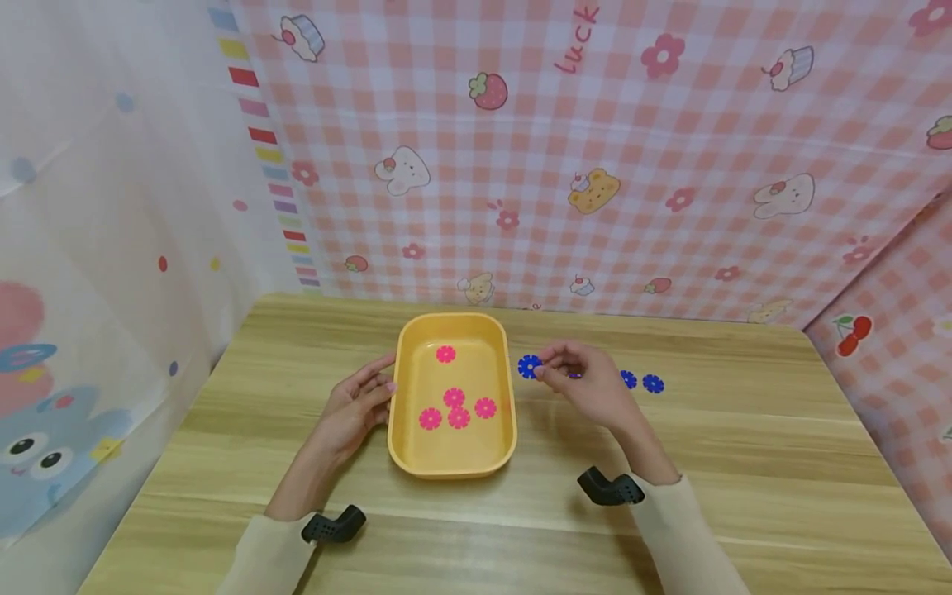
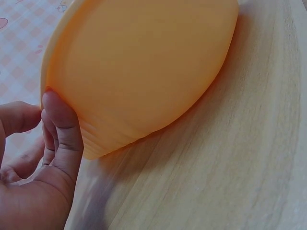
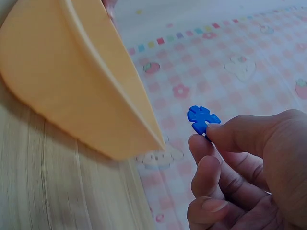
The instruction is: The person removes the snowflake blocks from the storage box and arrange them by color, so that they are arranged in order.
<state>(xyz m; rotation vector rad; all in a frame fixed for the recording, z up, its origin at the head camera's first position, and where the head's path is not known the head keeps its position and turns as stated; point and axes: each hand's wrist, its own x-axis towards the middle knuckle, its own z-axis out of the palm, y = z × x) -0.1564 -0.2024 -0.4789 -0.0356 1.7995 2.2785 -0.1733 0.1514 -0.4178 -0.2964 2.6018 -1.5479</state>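
Observation:
My right hand (image 1: 587, 384) pinches a blue snowflake building disc (image 1: 529, 367) between thumb and fingertips, just off the right side of a yellow tray (image 1: 452, 471). In the right wrist view this notched blue disc (image 3: 199, 117) stands out beyond the fingertips. The left hand (image 1: 355, 411) holds the tray by its left side. Its thumb (image 2: 62, 124) lies against the tray wall in the left wrist view, with fingers at the rim. Inside the tray lie several pink snowflake discs, one pink disc (image 1: 445, 354) near the far end and the others grouped lower down.
Beyond the right hand, a blue disc (image 1: 653, 383) lies on the wooden table (image 1: 744, 446), with another blue disc (image 1: 629, 379) beside it. Part of a further one shows behind the fingers. A pink checked cloth (image 1: 521, 149) hangs along the table's back edge.

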